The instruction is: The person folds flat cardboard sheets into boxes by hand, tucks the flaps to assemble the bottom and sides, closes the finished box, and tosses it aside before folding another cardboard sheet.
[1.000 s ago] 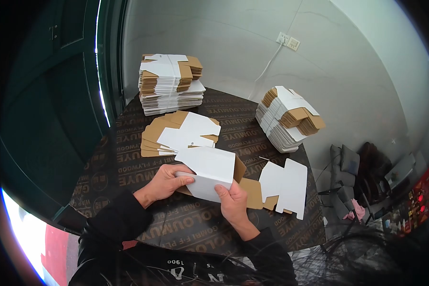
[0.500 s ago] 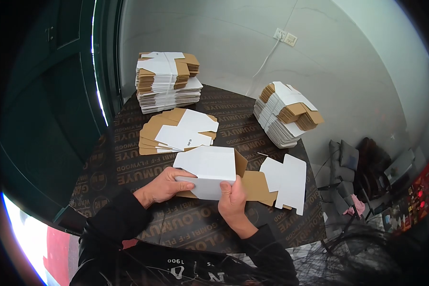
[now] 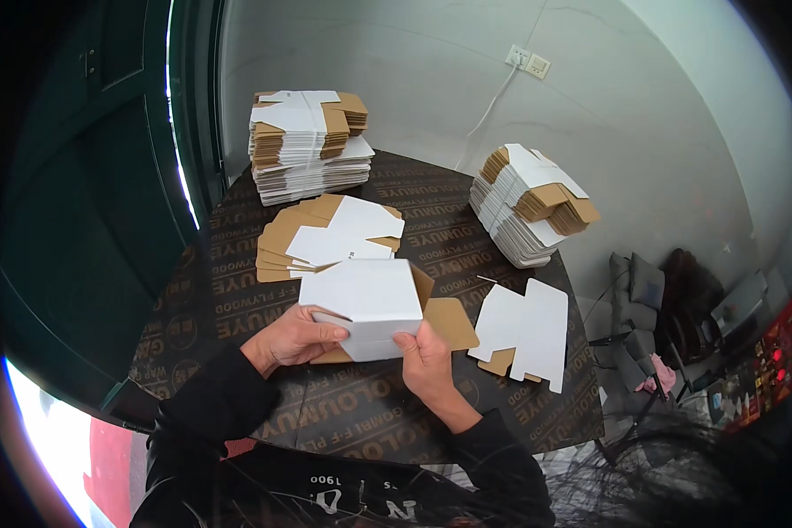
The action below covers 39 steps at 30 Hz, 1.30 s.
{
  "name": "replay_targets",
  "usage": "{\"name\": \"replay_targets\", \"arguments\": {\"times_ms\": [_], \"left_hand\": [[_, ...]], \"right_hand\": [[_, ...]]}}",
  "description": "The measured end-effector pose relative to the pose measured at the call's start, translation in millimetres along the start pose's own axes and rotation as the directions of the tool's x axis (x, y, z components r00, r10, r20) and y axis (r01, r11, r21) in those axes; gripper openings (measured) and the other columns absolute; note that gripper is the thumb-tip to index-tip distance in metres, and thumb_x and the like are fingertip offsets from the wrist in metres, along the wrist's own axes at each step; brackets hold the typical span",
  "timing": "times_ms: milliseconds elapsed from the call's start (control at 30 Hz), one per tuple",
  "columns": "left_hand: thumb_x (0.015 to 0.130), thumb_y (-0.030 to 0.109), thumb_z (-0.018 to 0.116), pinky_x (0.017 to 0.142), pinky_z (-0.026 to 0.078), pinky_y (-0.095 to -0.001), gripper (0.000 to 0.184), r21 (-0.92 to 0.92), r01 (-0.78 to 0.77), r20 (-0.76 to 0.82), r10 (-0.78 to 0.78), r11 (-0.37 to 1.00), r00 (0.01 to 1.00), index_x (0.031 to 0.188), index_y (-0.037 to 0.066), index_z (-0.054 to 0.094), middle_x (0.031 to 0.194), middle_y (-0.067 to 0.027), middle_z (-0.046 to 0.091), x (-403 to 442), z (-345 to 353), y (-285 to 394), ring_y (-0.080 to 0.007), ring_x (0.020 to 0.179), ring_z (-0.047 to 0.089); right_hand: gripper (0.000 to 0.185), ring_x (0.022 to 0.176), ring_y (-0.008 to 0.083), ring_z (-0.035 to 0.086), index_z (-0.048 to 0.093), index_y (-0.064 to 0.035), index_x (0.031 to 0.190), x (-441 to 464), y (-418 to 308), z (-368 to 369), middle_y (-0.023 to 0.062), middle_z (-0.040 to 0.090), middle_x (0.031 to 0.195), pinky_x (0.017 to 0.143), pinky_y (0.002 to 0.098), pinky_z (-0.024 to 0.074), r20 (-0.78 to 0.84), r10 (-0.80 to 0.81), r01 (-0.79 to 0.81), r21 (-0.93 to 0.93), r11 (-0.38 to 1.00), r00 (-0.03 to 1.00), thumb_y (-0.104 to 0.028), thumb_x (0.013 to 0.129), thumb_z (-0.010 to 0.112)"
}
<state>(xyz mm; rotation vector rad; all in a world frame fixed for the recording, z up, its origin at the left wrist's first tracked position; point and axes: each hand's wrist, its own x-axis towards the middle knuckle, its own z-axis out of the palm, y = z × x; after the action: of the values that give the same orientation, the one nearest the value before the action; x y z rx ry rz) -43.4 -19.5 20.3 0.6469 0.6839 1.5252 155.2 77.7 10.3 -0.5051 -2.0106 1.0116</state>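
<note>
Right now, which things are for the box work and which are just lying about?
Likely for the work:
- box, in left hand and right hand
- flat cartons
- carton stacks

Likely just about:
- pink cloth
- cable

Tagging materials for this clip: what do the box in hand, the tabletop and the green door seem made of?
Box: likely cardboard, smooth white outside, matte brown inside, as its open flap shows.
Tabletop: apparently plywood with a dark coating; it reads PLYWOOD in places.
Green door: probably painted, from its even colour; metal or wood, I can't tell.
</note>
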Motion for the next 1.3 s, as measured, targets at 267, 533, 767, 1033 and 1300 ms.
{"name": "replay_targets", "arguments": {"times_ms": [267,533,767,1033,1300], "left_hand": [[0.084,-0.008,0.066,0.079,0.061,-0.0345,0.021,-0.038,-0.021,0.018,0.022,0.999,1.0,0.103,-0.005,0.069,0.105,-0.0214,0.067,7.8,-26.5,-11.8,-0.0278,0.088,0.069],[0.083,-0.008,0.066,0.085,0.058,-0.0394,0.027,0.037,-0.16,0.165,0.152,0.986,0.975,0.11,-0.006,0.066,0.109,-0.0237,0.066,12.9,-42.8,-5.7,-0.0318,0.094,0.067],[0.081,-0.009,0.066,0.091,0.055,-0.0418,0.039,-0.274,0.005,0.254,0.068,0.962,0.965,0.119,-0.005,0.061,0.115,-0.0248,0.063,8.8,-22.1,14.9,-0.0333,0.101,0.064],[0.08,-0.01,0.066,0.092,0.053,-0.0356,0.046,0.153,-0.019,0.115,0.001,0.988,0.993,0.125,-0.003,0.057,0.12,-0.0209,0.062,2.9,-18.1,6.1,-0.0287,0.103,0.064],[0.081,-0.008,0.069,0.079,0.057,-0.0267,0.04,0.217,-0.01,-0.013,0.013,0.976,1.0,0.12,-0.003,0.061,0.11,-0.0159,0.067,0.7,-3.9,-2.2,-0.02,0.089,0.066]], "right_hand": [[0.02,0.079,0.0236,0.057,0.059,0.0031,0.109,2.3,3.0,1.6,0.0129,0.063,0.093,0.075,0.0326,0.0467,-0.024,-0.122,0.114,-0.21,0.971,0.992,-0.003,0.09,0.057],[0.021,0.082,0.026,0.058,0.06,0.0041,0.107,8.3,20.0,2.0,0.0132,0.062,0.095,0.076,0.0333,0.0467,0.11,-0.18,0.197,-0.178,0.964,0.978,-0.001,0.087,0.059],[0.021,0.082,0.0269,0.058,0.06,0.0044,0.106,3.2,10.1,6.6,0.0131,0.062,0.095,0.076,0.0335,0.047,-0.028,-0.063,0.063,-0.031,0.998,0.998,-0.002,0.086,0.061],[0.018,0.077,0.022,0.056,0.061,0.0037,0.103,2.8,15.2,5.0,0.0105,0.063,0.092,0.072,0.0297,0.0454,-0.034,-0.195,0.19,-0.116,0.975,0.98,-0.004,0.087,0.061],[0.015,0.076,0.0164,0.054,0.062,0.0033,0.102,3.1,7.1,1.2,0.009,0.063,0.092,0.07,0.027,0.0439,-0.051,-0.183,0.176,-0.121,0.977,0.982,-0.006,0.091,0.059]]}}
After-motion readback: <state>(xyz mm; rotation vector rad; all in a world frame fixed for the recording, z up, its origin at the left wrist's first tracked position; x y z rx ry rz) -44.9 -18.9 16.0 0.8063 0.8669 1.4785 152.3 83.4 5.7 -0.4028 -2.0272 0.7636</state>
